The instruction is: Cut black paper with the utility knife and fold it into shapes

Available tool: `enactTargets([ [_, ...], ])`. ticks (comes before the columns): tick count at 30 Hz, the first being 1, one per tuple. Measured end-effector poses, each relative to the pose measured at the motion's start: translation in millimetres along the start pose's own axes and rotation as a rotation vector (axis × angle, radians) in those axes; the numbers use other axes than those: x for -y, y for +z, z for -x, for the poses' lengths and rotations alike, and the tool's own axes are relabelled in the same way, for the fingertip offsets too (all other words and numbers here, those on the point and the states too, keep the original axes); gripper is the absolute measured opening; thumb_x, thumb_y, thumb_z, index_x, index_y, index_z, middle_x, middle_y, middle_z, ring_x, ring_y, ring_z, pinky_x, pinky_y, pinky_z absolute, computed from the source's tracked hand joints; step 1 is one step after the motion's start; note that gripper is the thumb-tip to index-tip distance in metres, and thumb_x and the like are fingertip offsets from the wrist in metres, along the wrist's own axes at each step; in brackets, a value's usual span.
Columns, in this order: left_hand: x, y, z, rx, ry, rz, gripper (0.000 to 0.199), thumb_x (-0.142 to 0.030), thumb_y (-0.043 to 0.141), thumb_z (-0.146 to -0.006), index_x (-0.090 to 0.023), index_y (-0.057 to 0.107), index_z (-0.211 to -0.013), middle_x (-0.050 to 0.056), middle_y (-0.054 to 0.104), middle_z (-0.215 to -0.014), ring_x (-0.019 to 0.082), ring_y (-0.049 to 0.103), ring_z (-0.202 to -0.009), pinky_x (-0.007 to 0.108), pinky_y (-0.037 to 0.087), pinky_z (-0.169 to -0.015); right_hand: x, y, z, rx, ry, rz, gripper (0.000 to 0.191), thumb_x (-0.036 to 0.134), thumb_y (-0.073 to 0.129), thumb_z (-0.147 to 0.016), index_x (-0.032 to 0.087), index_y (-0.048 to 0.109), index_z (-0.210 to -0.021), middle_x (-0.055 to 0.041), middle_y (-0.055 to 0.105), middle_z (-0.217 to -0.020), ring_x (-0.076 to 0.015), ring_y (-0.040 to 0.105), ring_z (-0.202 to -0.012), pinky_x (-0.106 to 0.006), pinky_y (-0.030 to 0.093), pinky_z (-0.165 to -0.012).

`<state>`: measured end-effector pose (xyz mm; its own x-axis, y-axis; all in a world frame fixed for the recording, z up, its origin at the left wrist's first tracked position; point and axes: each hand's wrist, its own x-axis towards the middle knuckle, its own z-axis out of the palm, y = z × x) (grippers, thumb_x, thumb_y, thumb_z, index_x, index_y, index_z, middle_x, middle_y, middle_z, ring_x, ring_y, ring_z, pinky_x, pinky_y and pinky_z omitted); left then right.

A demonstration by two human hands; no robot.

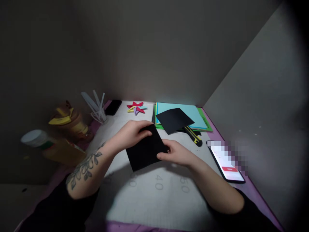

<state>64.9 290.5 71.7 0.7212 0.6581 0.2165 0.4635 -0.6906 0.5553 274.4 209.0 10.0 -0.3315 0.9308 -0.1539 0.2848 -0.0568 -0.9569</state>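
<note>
- The left hand (132, 132) and the right hand (178, 153) both grasp one black sheet (143, 153) — left at its upper edge, right at its right edge, with thumbs on top.
- This sheet is at the middle of the desk (130, 227), above the white mat (156, 206).
- Behind the right hand lies a second black sheet (175, 120), over light blue paper (189, 111) and green paper (206, 124).
- A yellow and black cutter (193, 136) comes out from below this second sheet, and is the nearest tool to the right hand.
- Behind the left hand there is a folded star (137, 108) of several colours; a dark phone (113, 107) lies to its left.
- A clear cup (100, 116) with pale strips stands at the left edge, and nearer are a brown pot (76, 127) and a white-capped bottle (36, 139), both blurred.
- At the right edge lies a lit phone (225, 164), beside the right forearm.
- Open room is in front of the hands — the mat is bare there, with printed numbers.
- Pink cover shows around the mat, and grey walls (154, 51) stand close behind and on the right.
</note>
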Motion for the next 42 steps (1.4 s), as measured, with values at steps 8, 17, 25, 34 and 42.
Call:
enactTargets([
  [8, -23, 61.8, 17, -0.944, -0.208, 0.15, 0.083, -0.033, 0.067, -0.08, -0.026, 0.018, -0.146, 0.014, 0.022, -0.154, 0.028, 0.025, -0.14, 0.049, 0.028, -0.11, -27, 14, -25, -0.917, -0.192, -0.687, 0.041, 0.036, 0.071, -0.072, 0.017, 0.062, -0.107, -0.006, 0.071, -0.103, -0.0224, 0.064, -0.1, -0.038, 0.049, -0.089],
  [17, -6, 140.4, 26, -0.377, -0.588, 1.259, 0.037, -0.041, 0.077, -0.067, -0.011, 0.068, -0.087, 0.009, 0.069, -0.082, 0.016, 0.063, -0.072, 0.028, 0.048, -0.068, -24, 52, -21, -0.767, -0.034, -0.978, 0.041, 0.032, 0.076, -0.065, 0.019, 0.061, -0.101, -0.006, 0.071, -0.1, -0.022, 0.066, -0.092, -0.039, 0.051, -0.083],
  [25, 46, 99.3, 61, -0.127, -0.815, 1.028, 0.03, -0.035, 0.078, -0.059, -0.014, 0.058, -0.061, -0.002, 0.056, -0.053, 0.007, 0.045, -0.045, 0.02, 0.032, -0.045, -52, 3, -12, -0.738, -0.035, -0.366, 0.06, 0.031, 0.074, -0.066, 0.022, 0.046, -0.119, 0.0024, 0.063, -0.076, -0.0171, 0.062, -0.07, -0.036, 0.052, -0.072],
  [34, 72, 92.0, 67, -0.018, -0.772, 0.766, 0.037, -0.033, 0.071, -0.064, -0.018, 0.054, -0.093, -0.008, 0.05, -0.051, 0.011, 0.048, -0.045, 0.022, 0.035, -0.046, -56, 44, -13, 0.008, -0.283, 0.931, 0.062, 0.044, 0.057, -0.086, 0.016, 0.044, -0.14, -0.0132, 0.039, -0.148, -0.0314, 0.029, -0.139, -0.054, 0.028, -0.111],
  [42, 41, 80.8, 83, -0.204, -0.436, -0.229, 0.03, -0.026, 0.046, -0.09, -0.014, 0.06, -0.113, 0.014, 0.066, -0.106, 0.026, 0.062, -0.097, 0.041, 0.048, -0.084, -60, 45, -19, 0.12, -0.165, 1.035, 0.069, 0.054, 0.052, -0.087, 0.019, 0.037, -0.145, -0.0099, 0.031, -0.152, -0.0325, 0.026, -0.141, -0.056, 0.029, -0.11],
])
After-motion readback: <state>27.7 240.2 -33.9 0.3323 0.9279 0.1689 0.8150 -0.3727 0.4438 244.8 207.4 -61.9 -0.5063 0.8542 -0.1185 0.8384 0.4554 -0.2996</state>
